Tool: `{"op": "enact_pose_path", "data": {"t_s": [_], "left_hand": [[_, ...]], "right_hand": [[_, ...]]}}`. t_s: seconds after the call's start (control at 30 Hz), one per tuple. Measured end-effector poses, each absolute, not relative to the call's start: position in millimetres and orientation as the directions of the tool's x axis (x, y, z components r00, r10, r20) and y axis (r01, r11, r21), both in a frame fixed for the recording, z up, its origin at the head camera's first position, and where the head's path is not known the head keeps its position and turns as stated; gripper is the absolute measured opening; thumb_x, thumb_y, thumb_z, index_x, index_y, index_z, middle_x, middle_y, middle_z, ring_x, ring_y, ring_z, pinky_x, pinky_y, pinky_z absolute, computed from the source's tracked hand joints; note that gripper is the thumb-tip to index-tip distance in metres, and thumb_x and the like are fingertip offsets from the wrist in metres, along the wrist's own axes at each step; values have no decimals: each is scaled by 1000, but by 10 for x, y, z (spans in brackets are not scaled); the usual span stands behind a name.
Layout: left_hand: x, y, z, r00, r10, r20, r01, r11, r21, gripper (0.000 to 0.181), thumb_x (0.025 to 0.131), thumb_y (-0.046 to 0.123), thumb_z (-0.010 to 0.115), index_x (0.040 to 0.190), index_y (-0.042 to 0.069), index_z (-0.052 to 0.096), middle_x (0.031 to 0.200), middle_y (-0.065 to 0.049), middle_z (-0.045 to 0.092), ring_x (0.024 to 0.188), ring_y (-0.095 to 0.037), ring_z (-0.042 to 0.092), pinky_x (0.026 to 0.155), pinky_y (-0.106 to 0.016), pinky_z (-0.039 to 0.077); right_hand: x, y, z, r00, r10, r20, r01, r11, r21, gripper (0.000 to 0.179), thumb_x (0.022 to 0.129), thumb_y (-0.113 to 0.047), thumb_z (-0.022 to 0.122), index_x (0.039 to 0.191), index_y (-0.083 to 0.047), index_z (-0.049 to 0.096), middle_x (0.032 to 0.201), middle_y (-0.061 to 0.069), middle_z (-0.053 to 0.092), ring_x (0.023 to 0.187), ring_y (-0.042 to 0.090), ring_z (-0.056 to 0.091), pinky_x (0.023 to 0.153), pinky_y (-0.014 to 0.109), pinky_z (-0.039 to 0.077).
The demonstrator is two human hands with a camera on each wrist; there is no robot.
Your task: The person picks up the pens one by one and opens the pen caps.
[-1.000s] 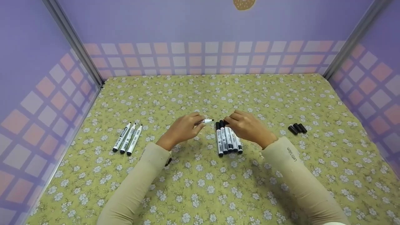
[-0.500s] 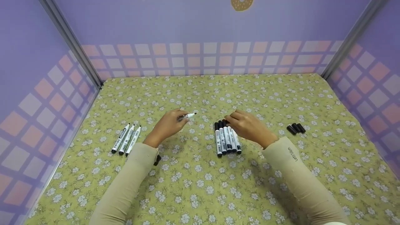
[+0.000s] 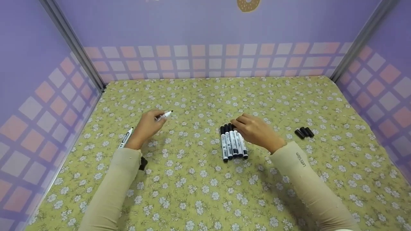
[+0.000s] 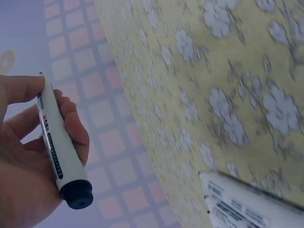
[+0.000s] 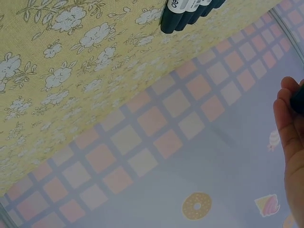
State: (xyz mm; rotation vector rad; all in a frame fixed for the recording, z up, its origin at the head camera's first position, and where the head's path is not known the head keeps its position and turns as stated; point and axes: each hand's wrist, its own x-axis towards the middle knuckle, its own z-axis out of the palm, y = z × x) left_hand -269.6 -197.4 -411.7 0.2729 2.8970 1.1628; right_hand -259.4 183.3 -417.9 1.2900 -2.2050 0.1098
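My left hand pinches an uncapped whiteboard marker above the table; in the left wrist view the marker has a white barrel and a black end. Over the far end of a row of capped markers hovers my right hand, its fingers curled. A small black cap shows between those fingers at the edge of the right wrist view. At the left lies an uncapped marker; others beside it are hidden by my left arm but appear in the left wrist view.
Three loose black caps lie together at the right. A flowered yellow cloth covers the table. Purple walls with a checked band stand at the back and both sides.
My left hand has moved left with the uncapped marker, away from the right hand toward the markers lying at the left. The right hand has stayed nearly still.
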Motion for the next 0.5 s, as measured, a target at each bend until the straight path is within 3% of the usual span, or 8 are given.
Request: {"op": "enact_pose_path", "data": {"t_s": [0.13,0.3,0.4,0.5], "left_hand": [[-2691,-2141,-4142,-991,135,6,102,717,690,39,100,19,50,135,1,53,125,-21,56,99,-31,55,78,-41,45],[-2669,-2341,-4167,-994,98,-47,37,714,699,44,101,18,46,140,-2,46,134,-25,50,108,-32,53,82,-42,45],[-2663,-2458,-4173,-996,71,-53,14,716,698,43,102,17,45,139,-3,46,126,-26,53,91,-28,55,73,-39,45],[-2665,-2575,-4176,-996,47,-81,-23,718,696,43,101,16,43,139,-5,46,118,-26,55,70,-19,48,62,-32,42]], "right_hand": [[-2593,1844,-4191,-382,-781,494,-821,532,205,22,89,-4,67,110,0,71,93,10,69,82,20,63,70,26,55],[-2589,1856,-4186,-391,-784,482,-826,530,193,22,90,-5,66,111,0,70,94,11,69,83,21,63,69,27,55],[-2592,1864,-4190,-390,-784,483,-826,530,192,23,89,-5,67,111,0,70,95,11,69,83,21,62,69,27,55],[-2590,1873,-4195,-391,-784,483,-829,527,185,23,88,-3,67,110,1,70,94,11,68,83,21,62,70,27,54]]}}
